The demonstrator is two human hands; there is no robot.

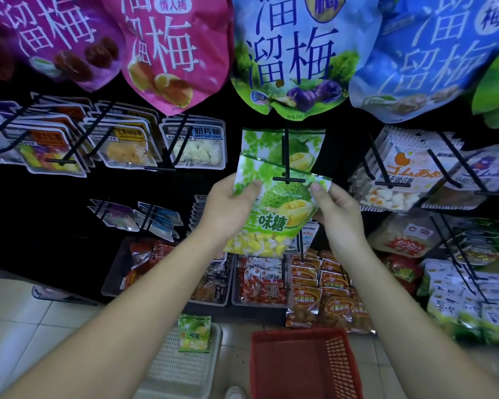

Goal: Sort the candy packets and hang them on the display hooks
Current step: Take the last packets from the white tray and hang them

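Green candy packet point(277, 217) gripped at its top corners by my left hand point(231, 204) and right hand point(340, 214), I hold it at the tip of the display hook point(288, 179), where one matching packet point(303, 148) already hangs; a third packet point(194, 333) waits in the white tray point(179, 372) below.

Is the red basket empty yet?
Empty, as far as shown: the red basket shows only bare mesh inside. One packet lies in the white tray.

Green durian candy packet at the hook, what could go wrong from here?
The green packet, pinched only near its top by the left hand and right hand, might slip and drop. Its hole may miss the hook tip. Pushing could crumple the matching packet hanging behind.
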